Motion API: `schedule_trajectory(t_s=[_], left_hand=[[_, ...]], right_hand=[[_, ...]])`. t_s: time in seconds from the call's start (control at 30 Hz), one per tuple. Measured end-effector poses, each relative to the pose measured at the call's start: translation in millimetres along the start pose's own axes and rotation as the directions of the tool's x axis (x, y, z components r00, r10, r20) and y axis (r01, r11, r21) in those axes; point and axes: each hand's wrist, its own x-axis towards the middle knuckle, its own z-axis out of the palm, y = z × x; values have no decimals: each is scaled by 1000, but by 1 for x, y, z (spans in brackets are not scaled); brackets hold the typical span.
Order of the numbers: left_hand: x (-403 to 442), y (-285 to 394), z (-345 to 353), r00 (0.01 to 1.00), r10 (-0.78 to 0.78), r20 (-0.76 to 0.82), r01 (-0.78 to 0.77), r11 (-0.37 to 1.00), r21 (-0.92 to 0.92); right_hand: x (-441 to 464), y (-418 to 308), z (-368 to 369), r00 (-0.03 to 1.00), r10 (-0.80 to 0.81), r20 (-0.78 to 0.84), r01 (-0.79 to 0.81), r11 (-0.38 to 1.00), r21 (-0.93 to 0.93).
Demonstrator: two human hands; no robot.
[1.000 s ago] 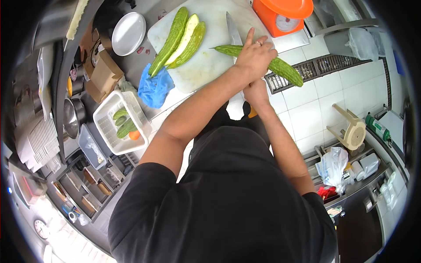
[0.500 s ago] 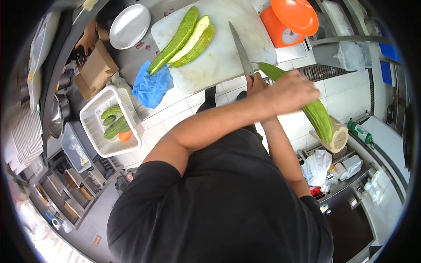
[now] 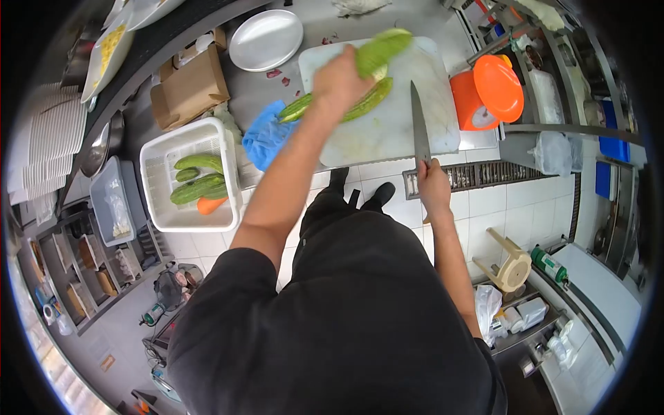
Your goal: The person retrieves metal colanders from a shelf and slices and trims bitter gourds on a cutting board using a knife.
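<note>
our left hand (image 3: 340, 81) has its grip clamped on a gourd (image 3: 384, 50), above the board (image 3: 360, 146) along the counter (image 3: 321, 29) front edge; our right hand (image 3: 434, 185) clamps the knife (image 3: 420, 128) aside, likely for safety.

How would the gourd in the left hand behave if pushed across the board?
The gourd is probably stiff: it juts past the left hand without drooping. Its rounded upper side suggests it may rock or roll.
</note>
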Motion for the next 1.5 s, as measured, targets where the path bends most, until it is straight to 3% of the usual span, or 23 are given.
schedule_trajectory(t_s=[0.1, 0.2, 0.3, 0.43, 0.47, 0.57, 0.67, 0.7, 0.8, 0.93, 1.13, 1.2, 1.3, 1.4, 1.47, 1.5], left_hand=[[51, -72, 4, 993, -110, -35, 111, 994, 25], [69, -109, 25, 991, -55, 124, 57, 998, -8], [66, -120, 55, 999, 39, -9, -37, 983, 178], [53, -109, 37, 985, -48, 163, 32, 995, 97], [51, -112, 35, 980, -56, 193, 40, 995, 87], [42, -123, 39, 994, -58, 95, 49, 994, 96], [27, -132, 40, 997, -49, 55, 42, 991, 126], [19, -132, 39, 999, -18, 28, 14, 990, 139], [2, -133, 42, 1000, -10, -29, 13, 994, 107], [-6, -138, 53, 989, -37, -140, 51, 994, 94], [-8, -147, 52, 984, -52, -168, 60, 997, 48], [-14, -148, 51, 980, -7, -198, 16, 999, 46], [-34, -151, 44, 904, 107, -413, -125, 992, -18], [-84, -159, 2, 884, 42, -465, -191, 942, -277], [-126, -182, -51, 827, -124, -548, -23, 967, -255], [-138, -216, -58, 733, -274, -622, 154, 958, -241]], right_hand=[[3, 5, 1, 1000, -10, 13, 10, 1000, -25], [0, -1, -3, 1000, -26, 9, 26, 1000, -5], [0, -6, -7, 999, -37, 7, 37, 999, -4], [8, 4, 3, 992, -121, -37, 124, 990, 62], [9, -8, 0, 998, 31, 53, -37, 994, 106], [8, -59, -13, 976, 125, 180, -166, 958, 233], [27, -48, 24, 990, -91, 110, 71, 981, 180], [28, -55, 27, 982, -27, 188, -13, 977, 211], [26, -93, 33, 972, -103, 212, 70, 985, 159], [31, -138, 37, 975, -79, 210, 15, 957, 290], [52, -140, 42, 963, -81, 257, -6, 946, 323], [61, -113, 42, 970, -79, 228, 10, 957, 288], [58, -88, 26, 989, -37, 146, -1, 967, 254], [65, -32, 17, 997, -80, 14, 78, 993, 92], [61, -3, 12, 968, -217, -127, 217, 976, -10], [55, 4, 8, 924, -315, -216, 314, 948, -41]])
